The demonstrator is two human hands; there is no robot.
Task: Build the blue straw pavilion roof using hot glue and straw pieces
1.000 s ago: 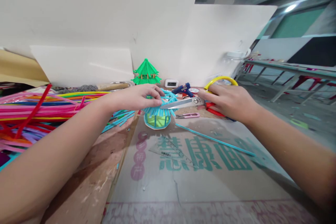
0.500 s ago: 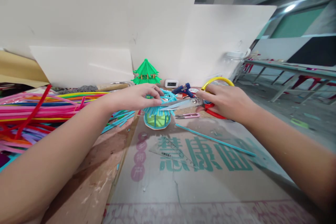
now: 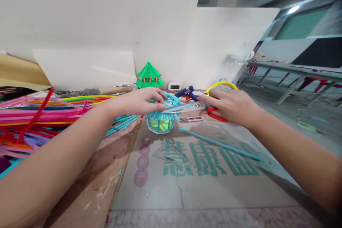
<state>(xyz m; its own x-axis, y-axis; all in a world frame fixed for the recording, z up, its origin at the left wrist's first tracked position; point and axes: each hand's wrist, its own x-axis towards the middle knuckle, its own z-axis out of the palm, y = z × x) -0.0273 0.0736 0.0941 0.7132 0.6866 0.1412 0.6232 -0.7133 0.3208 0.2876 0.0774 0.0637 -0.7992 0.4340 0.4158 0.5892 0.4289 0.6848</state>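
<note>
A small eight-sided pavilion model (image 3: 160, 125) of blue pipe cleaners, with light green panels, stands upright on the board. My left hand (image 3: 145, 100) is closed at its fringed blue roof, thumb and fingers at the top left side; the fingertips partly hide the roof. Scissors (image 3: 187, 107) with one yellow and one red handle are gripped in my right hand (image 3: 232, 106). Their blades point left across the roof, nearly together, tips by my left thumb. A loose blue pipe cleaner (image 3: 220, 144) lies in front, to the right of the model.
Behind stands a green tiered roof model (image 3: 149, 75), beside a small digital clock (image 3: 174, 86). A dark blue glue gun (image 3: 187, 93) and pink thread snips (image 3: 191, 119) lie near the scissors. Colourful pipe cleaners (image 3: 53, 114) are heaped at left. A clear triangle ruler (image 3: 177, 156) lies in front.
The scissor blades have come together from a slightly parted position across the roof. Both hands stay in almost the same place; the view has shifted slightly.
</note>
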